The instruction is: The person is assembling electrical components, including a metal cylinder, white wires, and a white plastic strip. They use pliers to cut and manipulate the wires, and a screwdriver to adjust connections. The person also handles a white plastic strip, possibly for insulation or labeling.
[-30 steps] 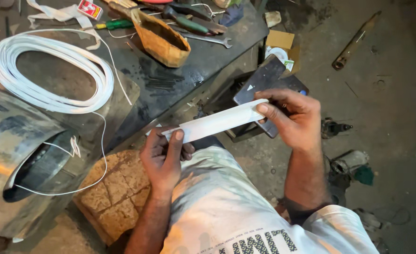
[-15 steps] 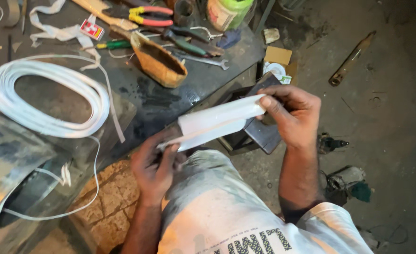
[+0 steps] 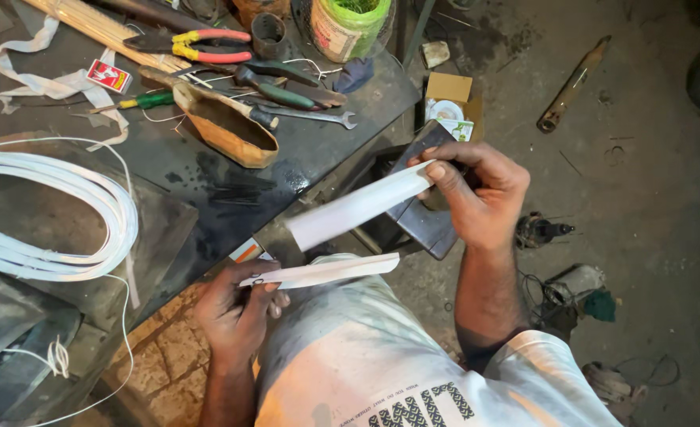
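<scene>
My right hand (image 3: 480, 198) pinches one end of a wide white paper strip (image 3: 358, 207), which slants down to the left in the air. Below it, my left hand (image 3: 238, 310) grips the end of a narrower white strip (image 3: 326, 271) that points right across my lap. The two strips are apart and do not touch. Both hands are over my knees, just off the corner of the dark workbench (image 3: 168, 170).
On the bench lie a coil of white cord (image 3: 57, 213), red-and-yellow pliers (image 3: 204, 46), a wooden scoop (image 3: 227, 130), a wrench (image 3: 314, 117) and a green-topped jar (image 3: 350, 24). A dark metal plate (image 3: 425, 225) and a small cardboard box (image 3: 449, 95) sit on the dirty floor.
One white strip was stretched between both hands; now it is two separate pieces, one in each hand. The left hand has dropped lower, and the view has shifted down the bench.
</scene>
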A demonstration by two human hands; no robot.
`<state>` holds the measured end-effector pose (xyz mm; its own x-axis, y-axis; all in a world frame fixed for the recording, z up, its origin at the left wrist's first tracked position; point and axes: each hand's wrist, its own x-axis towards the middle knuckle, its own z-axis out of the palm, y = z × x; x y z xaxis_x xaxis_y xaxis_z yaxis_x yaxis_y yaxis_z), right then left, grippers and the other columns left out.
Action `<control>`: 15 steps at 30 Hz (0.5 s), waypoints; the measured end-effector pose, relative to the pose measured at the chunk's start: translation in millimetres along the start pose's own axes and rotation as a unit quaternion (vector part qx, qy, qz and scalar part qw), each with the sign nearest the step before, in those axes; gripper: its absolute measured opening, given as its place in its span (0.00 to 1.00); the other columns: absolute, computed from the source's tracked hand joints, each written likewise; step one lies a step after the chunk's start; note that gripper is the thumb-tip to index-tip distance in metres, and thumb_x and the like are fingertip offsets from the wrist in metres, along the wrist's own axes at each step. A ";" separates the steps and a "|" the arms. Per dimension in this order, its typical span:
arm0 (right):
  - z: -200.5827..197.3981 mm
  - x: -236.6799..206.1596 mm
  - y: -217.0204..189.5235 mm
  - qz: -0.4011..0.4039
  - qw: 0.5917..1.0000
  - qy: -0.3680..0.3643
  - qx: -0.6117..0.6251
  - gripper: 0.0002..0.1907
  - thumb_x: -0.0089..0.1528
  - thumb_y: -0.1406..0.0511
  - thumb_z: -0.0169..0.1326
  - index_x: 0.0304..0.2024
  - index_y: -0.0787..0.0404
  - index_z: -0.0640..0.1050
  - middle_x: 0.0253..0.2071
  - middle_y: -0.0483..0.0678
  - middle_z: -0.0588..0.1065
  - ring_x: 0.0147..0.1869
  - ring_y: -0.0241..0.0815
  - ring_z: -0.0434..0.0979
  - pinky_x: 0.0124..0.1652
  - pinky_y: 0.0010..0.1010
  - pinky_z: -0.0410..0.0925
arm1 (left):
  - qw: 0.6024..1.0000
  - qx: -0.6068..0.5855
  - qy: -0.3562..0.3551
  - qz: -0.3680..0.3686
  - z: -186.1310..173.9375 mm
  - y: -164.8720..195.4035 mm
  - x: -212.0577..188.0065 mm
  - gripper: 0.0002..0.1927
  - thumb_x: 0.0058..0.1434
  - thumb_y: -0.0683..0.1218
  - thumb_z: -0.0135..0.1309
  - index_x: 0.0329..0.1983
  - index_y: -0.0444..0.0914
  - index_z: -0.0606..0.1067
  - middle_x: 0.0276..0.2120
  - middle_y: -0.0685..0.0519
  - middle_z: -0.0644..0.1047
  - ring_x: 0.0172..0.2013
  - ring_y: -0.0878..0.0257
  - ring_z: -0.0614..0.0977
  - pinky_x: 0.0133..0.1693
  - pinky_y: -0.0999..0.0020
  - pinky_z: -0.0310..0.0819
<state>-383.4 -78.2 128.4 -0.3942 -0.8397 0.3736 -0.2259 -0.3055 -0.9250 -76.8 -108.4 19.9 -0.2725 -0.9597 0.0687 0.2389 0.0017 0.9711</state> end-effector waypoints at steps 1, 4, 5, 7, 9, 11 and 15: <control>-0.8 0.3 0.3 0.000 1.000 0.002 -0.018 0.06 0.68 0.74 0.59 0.46 0.73 0.79 0.42 0.56 0.81 0.43 0.40 0.82 0.44 0.29 0.76 | 1.000 -0.003 -0.003 0.001 1.0 0.4 0.8 0.05 0.65 0.34 0.57 0.44 0.27 0.77 0.31 0.47 0.81 0.25 0.68 0.81 0.24 0.76 0.74; -3.5 0.6 0.9 -0.014 0.998 -0.003 -0.054 0.06 0.68 0.74 0.60 0.46 0.73 0.79 0.42 0.56 0.81 0.44 0.41 0.83 0.46 0.29 0.76 | 1.000 -0.005 -0.011 0.003 3.5 1.6 2.2 0.06 0.65 0.34 0.57 0.44 0.27 0.77 0.31 0.47 0.81 0.25 0.68 0.81 0.25 0.76 0.74; -4.0 0.3 1.2 -0.022 0.998 -0.007 -0.062 0.06 0.69 0.74 0.60 0.46 0.73 0.79 0.42 0.56 0.81 0.44 0.42 0.83 0.46 0.29 0.76 | 1.000 -0.004 -0.013 0.003 4.1 1.9 2.4 0.06 0.65 0.34 0.57 0.44 0.27 0.77 0.31 0.47 0.81 0.25 0.68 0.81 0.25 0.76 0.74; -4.5 -0.2 1.6 -0.019 0.999 -0.008 -0.047 0.06 0.68 0.74 0.60 0.46 0.73 0.79 0.42 0.55 0.80 0.46 0.43 0.84 0.48 0.31 0.76 | 1.000 0.000 -0.019 0.010 5.7 4.0 2.0 0.05 0.65 0.34 0.57 0.44 0.27 0.77 0.31 0.47 0.80 0.25 0.67 0.81 0.26 0.76 0.74; -4.6 -0.6 1.9 -0.017 0.999 -0.008 -0.032 0.05 0.68 0.74 0.60 0.45 0.72 0.79 0.42 0.54 0.80 0.47 0.43 0.84 0.49 0.32 0.77 | 1.000 -0.001 -0.020 0.011 7.6 7.0 1.5 0.05 0.66 0.34 0.57 0.44 0.27 0.77 0.30 0.47 0.80 0.26 0.67 0.81 0.26 0.75 0.74; -4.5 -0.8 1.8 -0.013 1.000 -0.007 -0.019 0.05 0.68 0.74 0.59 0.44 0.72 0.79 0.42 0.54 0.80 0.48 0.43 0.84 0.49 0.32 0.78 | 1.000 -0.005 -0.016 0.006 9.9 11.2 1.1 0.05 0.65 0.34 0.57 0.44 0.27 0.76 0.30 0.46 0.81 0.26 0.67 0.81 0.26 0.75 0.74; -4.1 -1.5 0.4 -0.040 0.997 -0.014 -0.056 0.04 0.68 0.74 0.60 0.44 0.72 0.79 0.42 0.55 0.81 0.43 0.42 0.84 0.45 0.29 0.77 | 0.998 0.040 -0.025 0.046 13.6 21.3 3.0 0.05 0.65 0.35 0.57 0.43 0.27 0.77 0.32 0.46 0.81 0.27 0.67 0.81 0.28 0.75 0.76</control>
<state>-386.5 -75.3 127.7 -0.3454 -0.8277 0.4422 -0.3553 -0.3209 -0.8780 -85.2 -107.4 43.9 -0.2990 -0.9394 0.1677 0.1912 0.1132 0.9750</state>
